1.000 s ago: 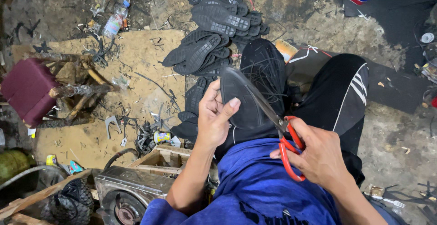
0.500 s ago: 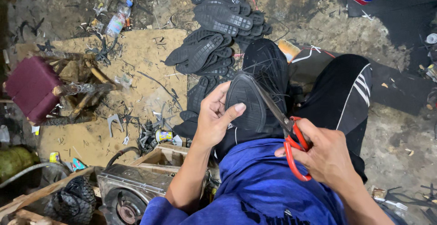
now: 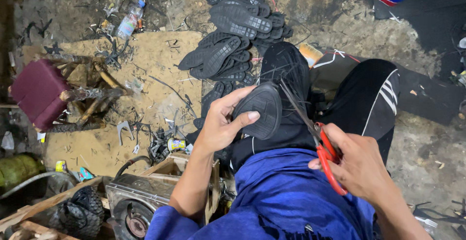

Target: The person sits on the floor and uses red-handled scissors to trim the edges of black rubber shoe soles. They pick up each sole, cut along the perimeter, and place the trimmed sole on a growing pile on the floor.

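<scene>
One black rubber sole (image 3: 259, 110) sits above the lap, pinched by the left hand (image 3: 221, 123), thumb across its tread to steady the edge. Right hand (image 3: 359, 164) has fingers curled through red-handled scissors (image 3: 315, 138), blades meeting the sole's rim. More soles (image 3: 233, 31) lie piled beyond; the blade tips blur.

Dirt floor (image 3: 340, 11), tan board (image 3: 145, 75), heap of black soles (image 3: 238, 21), plastic bottle (image 3: 128, 21), scraps, perhaps rubber (image 3: 162, 145)
</scene>
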The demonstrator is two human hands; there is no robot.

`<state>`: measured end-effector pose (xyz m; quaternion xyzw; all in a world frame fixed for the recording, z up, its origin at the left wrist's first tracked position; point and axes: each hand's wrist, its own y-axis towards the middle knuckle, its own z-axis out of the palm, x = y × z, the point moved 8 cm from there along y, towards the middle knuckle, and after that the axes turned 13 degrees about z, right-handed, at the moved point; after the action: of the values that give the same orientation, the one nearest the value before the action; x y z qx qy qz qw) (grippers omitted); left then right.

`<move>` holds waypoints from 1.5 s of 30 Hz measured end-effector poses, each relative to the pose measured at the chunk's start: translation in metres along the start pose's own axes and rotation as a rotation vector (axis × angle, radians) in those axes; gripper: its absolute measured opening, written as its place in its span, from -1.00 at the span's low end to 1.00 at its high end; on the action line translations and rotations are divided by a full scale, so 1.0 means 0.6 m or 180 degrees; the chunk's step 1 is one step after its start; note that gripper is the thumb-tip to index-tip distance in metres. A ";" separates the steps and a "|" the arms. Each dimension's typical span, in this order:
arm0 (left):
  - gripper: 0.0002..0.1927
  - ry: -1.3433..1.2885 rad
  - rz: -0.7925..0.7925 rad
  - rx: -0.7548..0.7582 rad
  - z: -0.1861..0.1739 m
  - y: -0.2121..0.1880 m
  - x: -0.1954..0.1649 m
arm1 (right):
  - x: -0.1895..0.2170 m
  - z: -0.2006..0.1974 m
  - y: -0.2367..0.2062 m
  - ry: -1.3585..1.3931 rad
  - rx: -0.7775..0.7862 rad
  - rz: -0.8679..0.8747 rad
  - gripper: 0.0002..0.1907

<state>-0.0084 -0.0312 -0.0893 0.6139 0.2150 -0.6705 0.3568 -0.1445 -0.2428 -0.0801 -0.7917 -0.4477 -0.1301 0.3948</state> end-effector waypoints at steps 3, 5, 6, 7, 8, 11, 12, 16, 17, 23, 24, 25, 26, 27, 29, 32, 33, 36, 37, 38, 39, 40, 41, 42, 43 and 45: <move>-0.49 0.0075 -0.0012 0.0120 0.009 0.002 -0.005 | 0.021 -0.007 0.000 -0.0138 -0.0223 -0.0353 -0.28; -0.51 0.0072 -0.0039 0.0238 0.020 0.002 -0.007 | 0.037 -0.010 -0.003 -0.0101 -0.0369 -0.0581 -0.24; -0.52 0.0110 -0.0042 0.0317 0.026 0.003 -0.009 | 0.043 -0.011 -0.004 -0.0071 -0.0423 -0.0656 -0.22; -0.53 0.0158 -0.0037 0.0394 0.029 0.005 -0.012 | 0.050 -0.014 -0.003 -0.0038 -0.0482 -0.0743 -0.20; -0.54 0.0204 -0.0035 0.0471 0.032 0.006 -0.015 | 0.052 -0.016 -0.003 -0.0064 -0.0506 -0.0762 -0.19; -0.55 0.0550 0.0088 0.0610 0.028 0.013 -0.032 | 0.055 -0.017 0.001 -0.0167 -0.0403 -0.0712 -0.19; -0.56 0.0683 0.0111 0.0687 0.025 0.016 -0.037 | 0.050 -0.017 0.002 -0.0223 -0.0266 -0.0611 -0.21; -0.60 0.0855 -0.0085 0.0846 0.001 0.026 -0.048 | 0.037 -0.028 0.003 -0.0380 0.0062 -0.0475 -0.22; -0.61 0.0811 -0.0189 0.0859 -0.006 0.028 -0.047 | 0.031 -0.027 0.005 -0.0548 0.0191 -0.0409 -0.27; -0.66 0.1192 -0.0159 0.1197 -0.030 0.039 -0.049 | -0.031 -0.012 0.007 -0.0462 0.1002 0.0406 -0.64; -0.69 0.1096 -0.0265 0.1173 -0.032 0.040 -0.043 | -0.041 -0.007 0.009 -0.0453 0.1048 0.0467 -0.69; -0.72 0.0994 -0.0368 0.1145 -0.032 0.042 -0.035 | -0.053 -0.001 0.010 -0.0451 0.1096 0.0529 -0.74; -0.74 0.0894 -0.0462 0.1108 -0.032 0.044 -0.029 | -0.056 -0.006 0.016 -0.0127 0.0839 0.0447 -0.71; -0.75 0.1138 -0.0476 0.0469 -0.056 0.052 -0.027 | -0.059 -0.007 0.022 0.0195 0.0581 0.0353 -0.68; -0.75 0.1574 -0.0487 -0.0816 -0.100 0.054 -0.028 | -0.072 0.003 0.032 0.0981 0.0360 0.0300 -0.68; -0.74 -0.1068 0.1136 -0.2533 -0.142 0.035 -0.055 | -0.094 0.032 0.034 0.2115 0.0494 0.0298 -0.78; -0.68 -0.1146 0.1087 -0.2645 -0.142 0.028 -0.049 | -0.094 0.041 0.031 0.2307 0.0539 0.0200 -0.79; -0.49 -0.1237 0.0798 -0.2532 -0.117 0.006 -0.025 | -0.092 0.063 0.029 0.2440 0.0572 0.0113 -0.82; -0.43 -0.1155 0.0587 -0.2222 -0.096 0.004 -0.013 | -0.090 0.069 0.030 0.2411 0.0579 0.0129 -0.82; -0.45 -0.1687 0.0111 -0.1627 -0.057 0.007 0.013 | -0.090 0.075 0.031 0.2277 0.0569 0.0193 -0.82; -0.47 -0.2196 -0.0367 -0.1013 -0.010 0.003 0.037 | -0.089 0.081 0.030 0.2141 0.0566 0.0263 -0.81; -0.49 -0.2275 -0.0319 -0.1125 0.002 -0.005 0.050 | -0.089 0.087 0.028 0.2004 0.0583 0.0340 -0.79; -0.52 -0.2345 -0.0273 -0.1240 0.014 -0.011 0.063 | -0.081 0.087 0.026 0.1848 0.0497 0.0207 -0.77; -0.54 -0.2420 -0.0231 -0.1334 0.023 -0.013 0.075 | -0.073 0.086 0.024 0.1698 0.0391 0.0079 -0.74; -0.55 -0.2431 -0.0136 -0.1531 0.025 -0.015 0.084 | -0.065 0.083 0.021 0.1543 0.0285 -0.0045 -0.71; -0.58 -0.2430 0.0076 -0.1915 0.023 -0.020 0.095 | -0.049 0.082 0.015 0.1364 0.0285 -0.0236 -0.67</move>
<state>-0.0263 -0.0454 -0.1446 0.1961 0.2460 -0.7518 0.5795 -0.1611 -0.2267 -0.1332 -0.7106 -0.3878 -0.2898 0.5106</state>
